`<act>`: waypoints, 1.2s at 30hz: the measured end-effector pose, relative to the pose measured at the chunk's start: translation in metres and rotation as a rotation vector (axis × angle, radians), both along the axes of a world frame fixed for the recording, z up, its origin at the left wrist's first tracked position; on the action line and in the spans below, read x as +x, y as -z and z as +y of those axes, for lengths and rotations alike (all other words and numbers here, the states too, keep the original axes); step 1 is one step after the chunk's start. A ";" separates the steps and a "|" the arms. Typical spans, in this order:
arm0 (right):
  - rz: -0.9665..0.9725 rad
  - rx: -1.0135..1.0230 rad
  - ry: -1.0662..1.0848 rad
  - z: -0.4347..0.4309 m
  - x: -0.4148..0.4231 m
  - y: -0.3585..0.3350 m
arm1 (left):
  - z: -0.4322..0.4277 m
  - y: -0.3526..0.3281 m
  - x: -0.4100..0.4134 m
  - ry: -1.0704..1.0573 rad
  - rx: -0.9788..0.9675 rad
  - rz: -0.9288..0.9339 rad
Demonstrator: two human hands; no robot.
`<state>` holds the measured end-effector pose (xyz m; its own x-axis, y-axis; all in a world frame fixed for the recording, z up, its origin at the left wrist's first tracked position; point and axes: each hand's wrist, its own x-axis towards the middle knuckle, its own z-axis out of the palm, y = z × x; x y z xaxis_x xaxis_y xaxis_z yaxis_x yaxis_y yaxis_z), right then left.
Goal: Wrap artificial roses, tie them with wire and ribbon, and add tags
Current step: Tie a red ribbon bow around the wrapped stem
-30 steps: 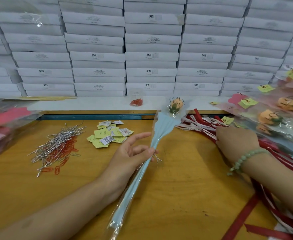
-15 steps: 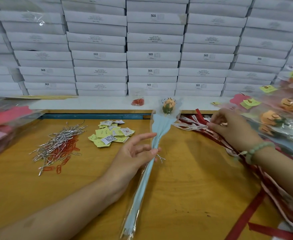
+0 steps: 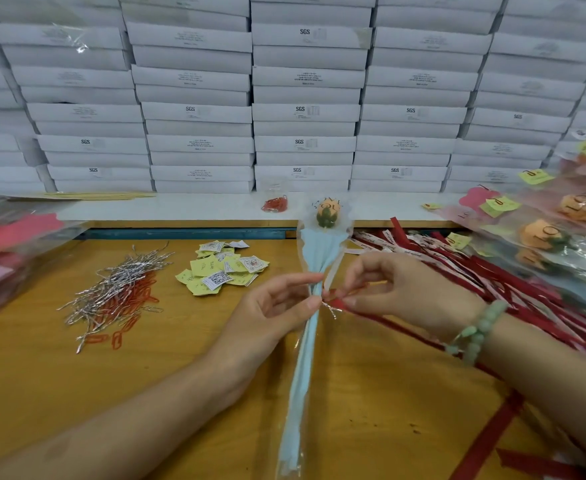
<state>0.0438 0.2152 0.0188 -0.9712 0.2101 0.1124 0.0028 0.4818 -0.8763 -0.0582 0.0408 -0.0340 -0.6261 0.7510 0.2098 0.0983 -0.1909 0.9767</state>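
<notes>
A wrapped rose [image 3: 314,258], orange bud in clear film over pale blue paper, lies lengthwise down the middle of the wooden table [image 3: 187,372]. A silver wire tie [image 3: 329,308] is twisted round its neck. My left hand [image 3: 277,313] pinches the stem at that neck. My right hand [image 3: 398,292], with a green bead bracelet, holds the end of a red ribbon [image 3: 388,323] against the same spot. The ribbon trails off to the right.
Silver wire ties [image 3: 125,282] and red paper clips [image 3: 128,306] lie at the left, yellow tags [image 3: 222,268] beside them. A ribbon pile [image 3: 492,278] and finished roses [image 3: 544,233] fill the right. Pink wrappers [image 3: 11,251] sit far left. White boxes [image 3: 305,112] are stacked behind.
My right hand left the ribbon pile and moved left to the rose's neck, bringing a red ribbon with it. My left hand kept its hold while the rose straightened.
</notes>
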 end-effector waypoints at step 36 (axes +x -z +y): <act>-0.273 0.165 -0.118 0.020 -0.005 0.017 | 0.004 0.006 -0.005 -0.039 0.015 -0.002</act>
<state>0.0386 0.2349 0.0023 -0.9866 0.0954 -0.1324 0.1629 0.6284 -0.7606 -0.0636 0.0447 -0.0400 -0.6550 0.7229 0.2200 0.1039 -0.2022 0.9738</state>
